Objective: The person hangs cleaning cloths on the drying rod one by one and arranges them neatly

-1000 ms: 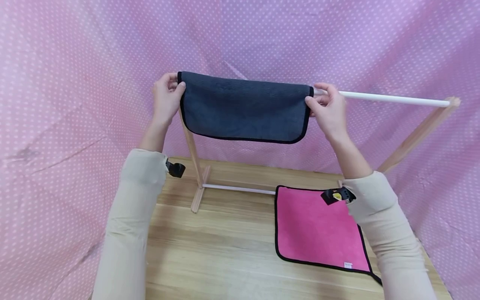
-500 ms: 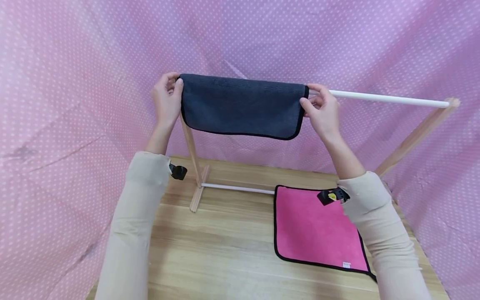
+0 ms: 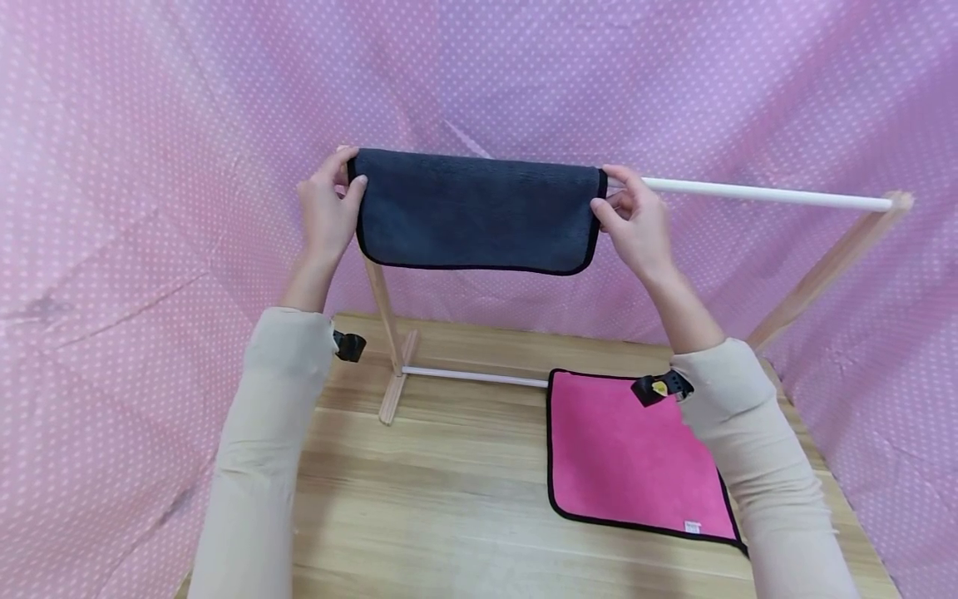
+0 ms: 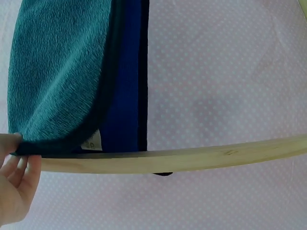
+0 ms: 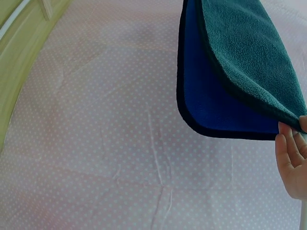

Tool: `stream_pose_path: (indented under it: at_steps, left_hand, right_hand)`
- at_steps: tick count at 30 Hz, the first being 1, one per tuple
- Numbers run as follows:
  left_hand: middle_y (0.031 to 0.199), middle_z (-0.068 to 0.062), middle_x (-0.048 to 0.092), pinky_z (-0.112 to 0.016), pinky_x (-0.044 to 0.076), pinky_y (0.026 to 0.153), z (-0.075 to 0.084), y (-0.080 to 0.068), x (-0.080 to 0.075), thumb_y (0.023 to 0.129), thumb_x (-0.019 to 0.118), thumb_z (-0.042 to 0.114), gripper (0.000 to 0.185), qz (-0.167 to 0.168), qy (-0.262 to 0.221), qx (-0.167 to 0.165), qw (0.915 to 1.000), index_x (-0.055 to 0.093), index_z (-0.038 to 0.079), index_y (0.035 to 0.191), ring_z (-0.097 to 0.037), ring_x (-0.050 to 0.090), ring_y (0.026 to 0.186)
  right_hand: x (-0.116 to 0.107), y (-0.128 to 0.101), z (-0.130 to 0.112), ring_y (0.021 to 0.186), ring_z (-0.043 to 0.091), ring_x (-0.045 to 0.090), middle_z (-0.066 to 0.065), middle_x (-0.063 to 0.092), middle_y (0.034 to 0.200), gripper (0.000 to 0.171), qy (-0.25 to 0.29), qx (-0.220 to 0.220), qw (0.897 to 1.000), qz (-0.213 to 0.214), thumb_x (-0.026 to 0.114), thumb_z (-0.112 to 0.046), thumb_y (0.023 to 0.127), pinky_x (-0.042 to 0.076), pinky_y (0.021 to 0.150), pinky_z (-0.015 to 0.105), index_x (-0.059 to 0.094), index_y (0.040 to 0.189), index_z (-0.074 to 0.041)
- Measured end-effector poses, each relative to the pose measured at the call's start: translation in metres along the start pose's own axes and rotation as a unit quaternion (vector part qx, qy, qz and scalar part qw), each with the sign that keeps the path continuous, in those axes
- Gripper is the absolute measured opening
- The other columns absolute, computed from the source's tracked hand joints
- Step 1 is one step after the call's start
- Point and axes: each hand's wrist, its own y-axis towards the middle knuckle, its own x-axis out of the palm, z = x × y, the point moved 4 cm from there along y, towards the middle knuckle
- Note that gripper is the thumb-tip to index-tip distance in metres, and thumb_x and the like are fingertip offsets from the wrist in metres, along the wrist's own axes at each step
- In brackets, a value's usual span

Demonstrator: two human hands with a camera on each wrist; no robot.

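Landmark: the drying rack (image 3: pixel 389 333) standing on the table (image 3: pixel 449 499) in front of me.
Top rail (image 3: pixel 748 194): runs across to my right between the rack's two posts.
Draped towel (image 3: pixel 475 212): over the rail's left part.
My left hand (image 3: pixel 325 212): at that towel's left edge.
My right hand (image 3: pixel 636 225): at its right edge, beside the bare rail.
Flat towel (image 3: pixel 629 453): on the table, below the rail's right half, nearer me.
Backdrop cloth (image 3: pixel 150 166): behind and around the rack.
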Motion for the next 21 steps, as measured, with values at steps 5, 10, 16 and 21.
stream_pose_path:
  at_steps: [5,10,16,21]
  left_hand:
    - [0.093,-0.020,0.067,-0.011,0.039,0.062,0.001,-0.004,0.001,0.088,0.057,0.009,0.033,0.011,-0.007,0.020,0.9997,0.060,0.006,0.120,-0.021,0.059,0.071]
    - [0.086,-0.024,0.064,-0.005,0.038,0.057,-0.004,-0.010,0.002,0.080,0.064,0.000,0.044,-0.007,-0.061,0.051,0.9968,0.056,0.003,0.123,0.006,0.048,0.057]
    - [0.084,-0.024,0.065,-0.003,0.035,0.054,-0.003,-0.009,0.001,0.082,0.062,0.000,0.040,0.014,-0.040,0.059,0.9974,0.059,0.005,0.121,-0.002,0.051,0.056]
    - [0.082,-0.024,0.065,-0.002,0.032,0.055,-0.002,-0.011,0.001,0.084,0.061,0.004,0.039,0.011,-0.008,0.063,0.9979,0.057,0.006,0.123,-0.028,0.062,0.064]
  right_hand:
    - [0.001,-0.004,0.002,0.055,-0.004,0.052,-0.017,0.054,0.064,0.046,-0.018,-0.023,0.999,-0.016,0.056,-0.001,0.086,0.046,0.060,0.011,0.046,0.131,-0.001]
    - [0.001,-0.008,0.002,0.057,-0.009,0.055,-0.005,0.059,0.070,0.051,-0.036,-0.040,0.998,-0.020,0.057,0.000,0.086,0.046,0.059,0.009,0.043,0.135,-0.003]
    - [0.004,-0.012,0.003,0.060,-0.013,0.053,0.020,0.063,0.080,0.054,-0.060,-0.064,0.996,-0.008,0.057,0.000,0.086,0.042,0.060,0.008,0.042,0.137,-0.006]
    - [0.004,-0.013,0.003,0.060,-0.014,0.052,0.021,0.063,0.079,0.053,-0.066,-0.075,0.995,0.002,0.058,0.001,0.085,0.042,0.060,0.008,0.042,0.136,-0.006]
